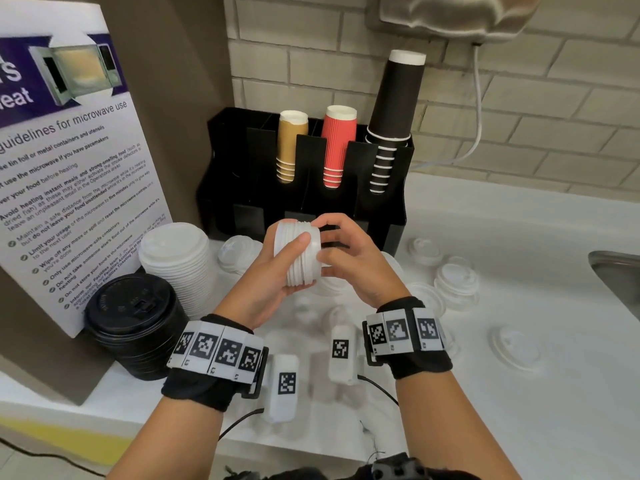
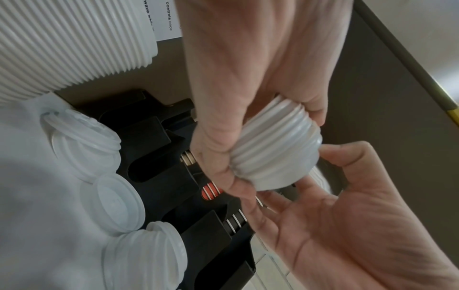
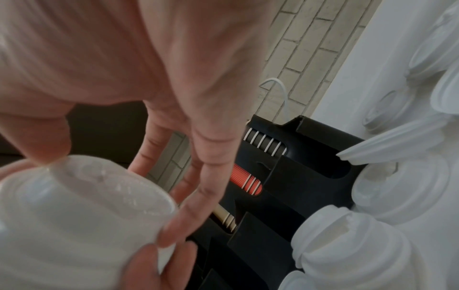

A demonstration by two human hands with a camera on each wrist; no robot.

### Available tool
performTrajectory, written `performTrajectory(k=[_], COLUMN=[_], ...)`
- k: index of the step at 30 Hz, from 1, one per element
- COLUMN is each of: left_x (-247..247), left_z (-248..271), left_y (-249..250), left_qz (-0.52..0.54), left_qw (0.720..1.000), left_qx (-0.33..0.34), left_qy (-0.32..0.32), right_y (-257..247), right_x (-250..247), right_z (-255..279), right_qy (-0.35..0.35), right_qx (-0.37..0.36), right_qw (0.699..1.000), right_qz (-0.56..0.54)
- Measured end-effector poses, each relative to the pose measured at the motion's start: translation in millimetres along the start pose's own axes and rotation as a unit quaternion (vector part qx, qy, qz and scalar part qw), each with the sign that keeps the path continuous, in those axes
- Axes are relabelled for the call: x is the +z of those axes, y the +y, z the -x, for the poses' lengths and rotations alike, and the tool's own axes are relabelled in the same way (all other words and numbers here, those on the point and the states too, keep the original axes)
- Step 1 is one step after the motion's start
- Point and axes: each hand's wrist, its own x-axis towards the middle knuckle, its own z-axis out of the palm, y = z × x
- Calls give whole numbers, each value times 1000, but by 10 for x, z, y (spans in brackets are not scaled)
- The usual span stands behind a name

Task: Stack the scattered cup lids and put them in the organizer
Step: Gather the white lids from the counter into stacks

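The person holds a short stack of translucent white plastic cup lids (image 1: pixel 300 252) on its side, up off the white counter (image 1: pixel 485 393) and just in front of the black compartmented cup organizer (image 1: pixel 398 216). The left hand (image 1: pixel 273 268) wraps round the stack from the left, thumb laid across its near side and fingers curled behind. The right hand (image 1: pixel 349 258) meets the stack's right end, thumb and fingertips closed on the rim of the end lid.

The organizer stands at the far side against the pale brick wall (image 1: pixel 519 109) and carries three upside-down sleeves of paper cups: tan (image 1: pixel 291 147), red ribbed (image 1: pixel 337 143) and black (image 1: pixel 394 112).

To the left, beside a microwave guidelines poster (image 1: pixel 69 188), a tall stack of opaque white lids (image 1: pixel 176 261) stands behind a stack of black lids (image 1: pixel 135 323).

More loose translucent lids (image 1: pixel 516 348) lie scattered over the counter under and to the right of the hands, some in small piles (image 1: pixel 455 285). At the far right the edge of a steel sink (image 1: pixel 620 275) shows.
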Motion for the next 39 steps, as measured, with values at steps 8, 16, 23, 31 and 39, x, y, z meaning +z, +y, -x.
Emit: performTrajectory(k=[8,16,23,31,39], left_x=[-139,-493,-560,-615,-543], left_z=[-160,-330,-378,-394,-380], left_y=[377,904,937,915,656], left_qz=[48,9,4,-2,-6], left_qw=[987,976,979,979,987], left_qx=[72,133,121,112,62], left_qy=[136,172,166,167,147], right_y=[-10,323,535,629,322], right_x=[114,822,1079,1053,468], right_z=[-404,-1078,-1348,-1413,-1140], right_qy=[-47,-250,-284,-235,-36], right_qx=[45,51,52,22,90], right_qw=[998,814,693,733,984], right_qz=[-3,523,661,637,151])
